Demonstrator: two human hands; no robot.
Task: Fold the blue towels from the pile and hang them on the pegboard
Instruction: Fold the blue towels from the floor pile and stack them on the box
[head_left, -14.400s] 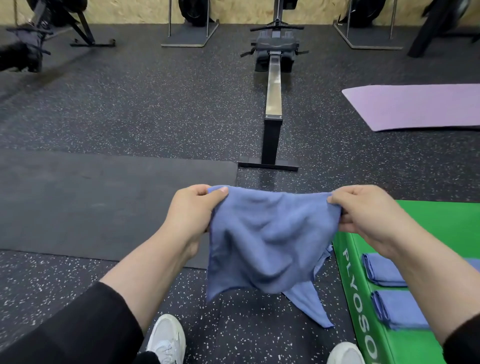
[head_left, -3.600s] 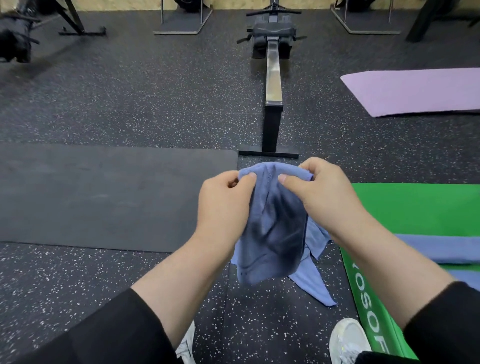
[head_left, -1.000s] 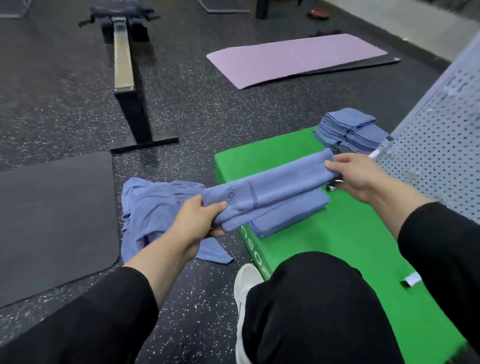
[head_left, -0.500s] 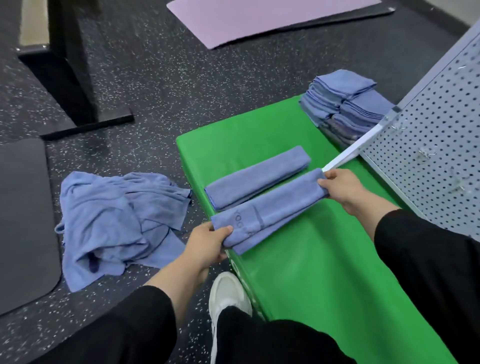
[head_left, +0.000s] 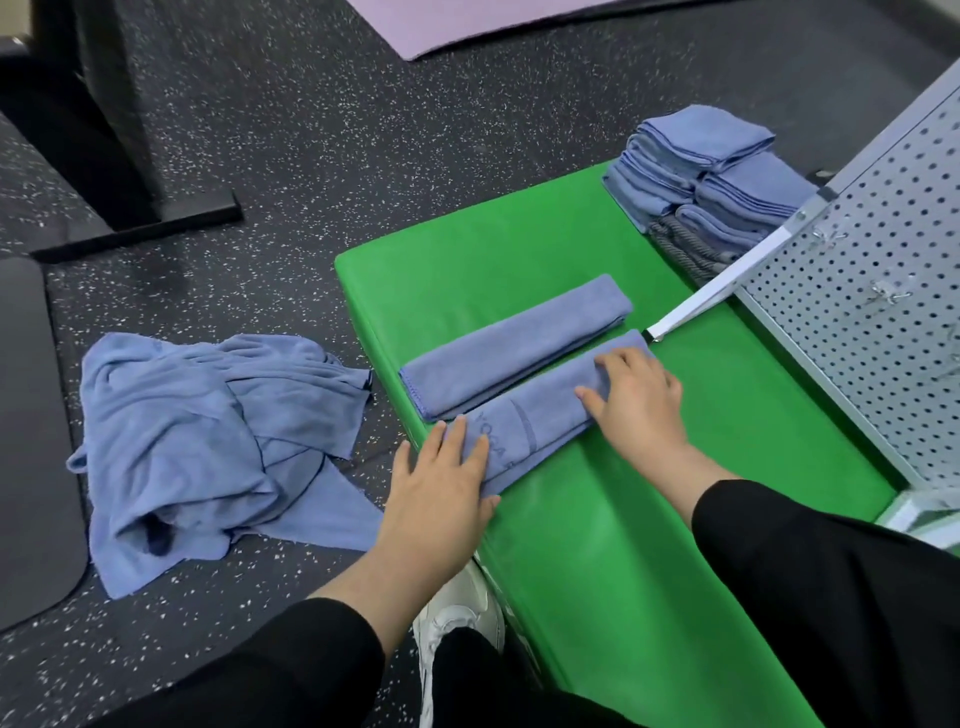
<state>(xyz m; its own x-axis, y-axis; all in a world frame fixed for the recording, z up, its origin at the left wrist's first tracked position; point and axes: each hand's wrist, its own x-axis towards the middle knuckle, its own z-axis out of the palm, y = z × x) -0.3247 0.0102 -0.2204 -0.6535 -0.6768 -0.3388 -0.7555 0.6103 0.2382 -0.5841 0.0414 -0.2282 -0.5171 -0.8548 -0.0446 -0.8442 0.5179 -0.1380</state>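
While the folded towel (head_left: 540, 415) lies on the green mat (head_left: 623, 545), just beside a second folded towel (head_left: 514, 345), I press it flat with both hands. My left hand (head_left: 441, 493) rests palm-down on its near end, fingers extended and grasping nothing. My right hand (head_left: 639, 400) rests palm-down on its far end, fingers likewise spread. The unfolded pile (head_left: 208, 441) lies on the floor to the left. A stack of folded towels (head_left: 706, 171) sits at the mat's far corner, beside the pegboard (head_left: 872, 322).

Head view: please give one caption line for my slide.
Both hands, left hand and right hand, press a folded towel flat on the green mat.
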